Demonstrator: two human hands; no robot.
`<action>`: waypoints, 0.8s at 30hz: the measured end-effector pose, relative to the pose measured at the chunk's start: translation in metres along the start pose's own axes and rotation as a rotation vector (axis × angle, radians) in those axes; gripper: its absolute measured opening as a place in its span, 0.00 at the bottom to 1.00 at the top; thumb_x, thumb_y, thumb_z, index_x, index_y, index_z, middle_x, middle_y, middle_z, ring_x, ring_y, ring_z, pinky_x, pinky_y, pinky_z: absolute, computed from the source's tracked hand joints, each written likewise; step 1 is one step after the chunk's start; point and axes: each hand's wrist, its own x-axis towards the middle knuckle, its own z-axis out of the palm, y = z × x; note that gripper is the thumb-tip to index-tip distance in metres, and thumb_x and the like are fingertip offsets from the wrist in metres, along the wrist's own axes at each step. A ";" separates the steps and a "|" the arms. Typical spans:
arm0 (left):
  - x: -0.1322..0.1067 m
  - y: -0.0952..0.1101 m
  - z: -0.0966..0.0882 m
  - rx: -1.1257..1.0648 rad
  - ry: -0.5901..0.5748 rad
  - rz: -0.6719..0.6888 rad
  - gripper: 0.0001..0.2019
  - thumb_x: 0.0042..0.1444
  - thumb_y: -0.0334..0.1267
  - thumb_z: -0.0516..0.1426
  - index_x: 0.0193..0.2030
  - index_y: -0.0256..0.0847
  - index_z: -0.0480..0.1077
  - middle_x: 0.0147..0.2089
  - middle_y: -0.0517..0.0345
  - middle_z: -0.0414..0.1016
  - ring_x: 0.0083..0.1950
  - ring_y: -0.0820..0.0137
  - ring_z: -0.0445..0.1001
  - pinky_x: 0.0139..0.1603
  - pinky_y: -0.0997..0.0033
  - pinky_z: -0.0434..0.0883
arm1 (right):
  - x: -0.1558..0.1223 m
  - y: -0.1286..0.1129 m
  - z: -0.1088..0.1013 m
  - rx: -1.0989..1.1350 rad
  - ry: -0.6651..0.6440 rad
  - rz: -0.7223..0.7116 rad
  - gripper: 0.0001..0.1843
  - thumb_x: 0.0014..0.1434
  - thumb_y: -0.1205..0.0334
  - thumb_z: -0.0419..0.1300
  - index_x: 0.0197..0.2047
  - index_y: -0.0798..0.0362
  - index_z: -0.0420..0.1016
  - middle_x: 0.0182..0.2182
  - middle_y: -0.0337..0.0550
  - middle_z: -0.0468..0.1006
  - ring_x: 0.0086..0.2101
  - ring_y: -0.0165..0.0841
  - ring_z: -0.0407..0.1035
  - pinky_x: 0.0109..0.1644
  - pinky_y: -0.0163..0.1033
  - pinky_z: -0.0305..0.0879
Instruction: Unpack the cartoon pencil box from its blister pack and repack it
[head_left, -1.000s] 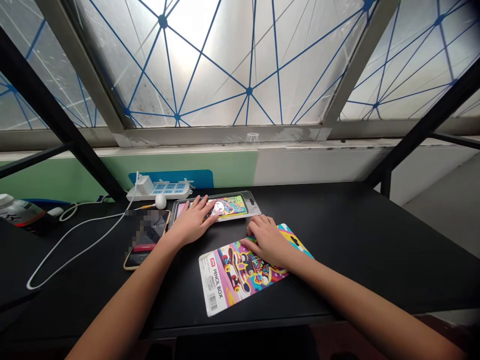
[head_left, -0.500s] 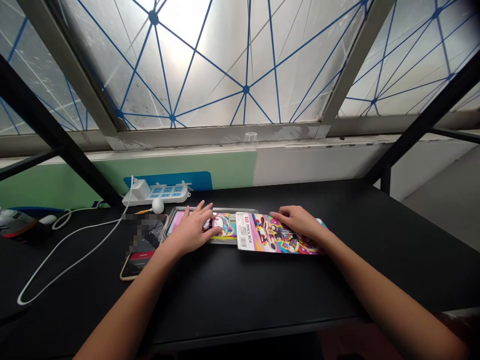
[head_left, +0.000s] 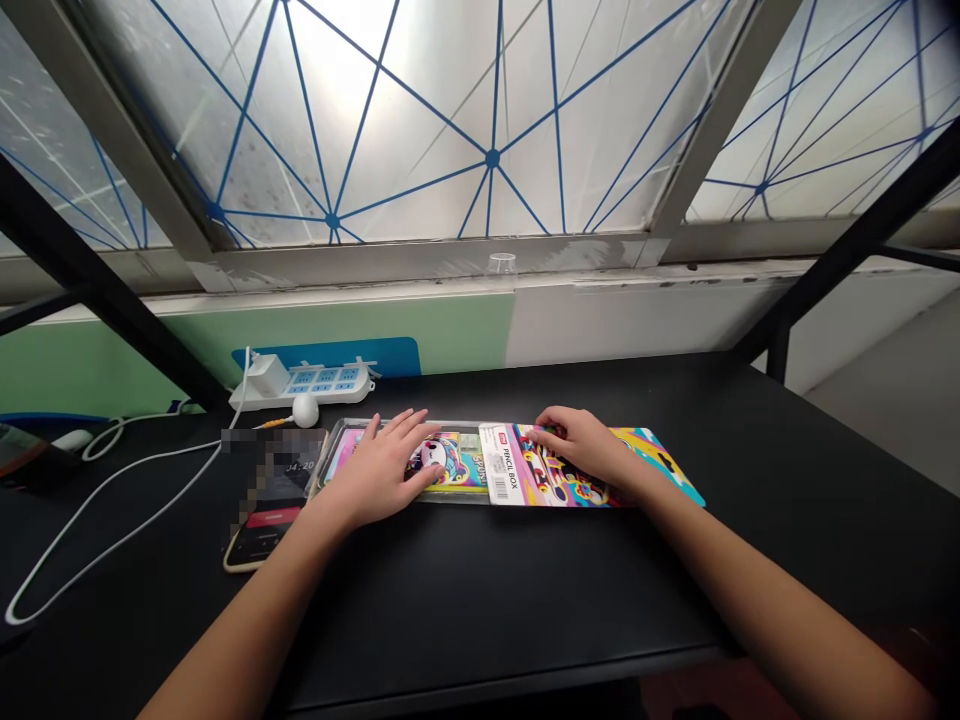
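Note:
My left hand (head_left: 382,465) lies palm down with fingers spread across a clear plastic case (head_left: 330,462). Inside the case a colourful cartoon-printed pencil box (head_left: 457,460) shows, partly under that hand. To its right, a bright printed cardboard sleeve or card (head_left: 504,465) marked "PENCIL BOX" covers the case's right part. My right hand (head_left: 581,445) rests on this card with bent fingers, thumb and forefinger near its far edge. The undersides of the right fingers are hidden, as is what lies beneath the card.
A phone (head_left: 262,530) lies left of the case, close to my left forearm. Behind it stand a white power strip (head_left: 330,382) with a plug and a round white object (head_left: 305,410). A white cable (head_left: 112,510) loops across the black desk (head_left: 480,590). A clear cup (head_left: 502,264) sits on the sill.
The card has slid slightly right with my right hand, and more of its right end shows. My left hand stays on the case. The view has shifted a little closer.

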 end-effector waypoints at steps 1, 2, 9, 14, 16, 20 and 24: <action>0.000 0.000 0.000 0.010 -0.008 0.005 0.26 0.68 0.56 0.50 0.69 0.52 0.63 0.76 0.48 0.57 0.77 0.50 0.53 0.72 0.29 0.46 | 0.001 0.002 -0.001 0.010 -0.013 0.002 0.23 0.62 0.37 0.56 0.39 0.48 0.78 0.33 0.42 0.80 0.32 0.36 0.71 0.35 0.40 0.63; 0.000 0.000 -0.001 0.018 -0.017 0.009 0.26 0.69 0.57 0.49 0.70 0.54 0.62 0.76 0.48 0.56 0.77 0.51 0.52 0.72 0.29 0.46 | 0.001 0.004 -0.004 0.017 -0.019 0.008 0.22 0.62 0.37 0.57 0.38 0.48 0.78 0.32 0.41 0.80 0.32 0.36 0.71 0.34 0.39 0.62; 0.000 -0.001 -0.001 0.045 -0.049 0.018 0.26 0.69 0.59 0.47 0.71 0.59 0.62 0.78 0.49 0.53 0.77 0.50 0.51 0.72 0.31 0.46 | 0.000 0.022 -0.025 0.040 0.003 0.064 0.21 0.58 0.37 0.61 0.36 0.47 0.79 0.31 0.40 0.81 0.32 0.37 0.72 0.34 0.39 0.63; 0.000 -0.005 0.000 0.048 -0.039 0.022 0.27 0.69 0.59 0.47 0.71 0.59 0.62 0.77 0.50 0.54 0.77 0.49 0.52 0.72 0.31 0.47 | -0.004 0.022 -0.029 0.053 0.047 0.084 0.21 0.57 0.37 0.63 0.36 0.47 0.80 0.33 0.41 0.82 0.33 0.38 0.72 0.35 0.40 0.64; 0.000 -0.004 0.001 0.043 -0.040 0.013 0.26 0.69 0.59 0.48 0.71 0.59 0.62 0.77 0.51 0.54 0.77 0.49 0.52 0.72 0.31 0.47 | -0.006 0.018 -0.026 0.061 0.059 0.096 0.21 0.57 0.38 0.63 0.36 0.47 0.79 0.31 0.41 0.81 0.32 0.37 0.71 0.34 0.40 0.63; 0.001 0.011 0.006 0.017 -0.017 -0.025 0.25 0.69 0.55 0.50 0.70 0.57 0.64 0.76 0.49 0.56 0.77 0.49 0.53 0.72 0.29 0.46 | -0.010 0.002 -0.010 0.088 0.071 0.105 0.21 0.58 0.38 0.61 0.36 0.48 0.78 0.28 0.39 0.79 0.30 0.36 0.70 0.32 0.39 0.61; -0.001 0.039 0.012 -0.073 -0.006 -0.026 0.25 0.68 0.53 0.52 0.69 0.52 0.65 0.76 0.47 0.56 0.77 0.48 0.50 0.72 0.27 0.42 | -0.013 -0.018 0.007 0.114 0.051 0.087 0.22 0.60 0.37 0.59 0.38 0.48 0.77 0.30 0.39 0.79 0.29 0.35 0.69 0.32 0.39 0.61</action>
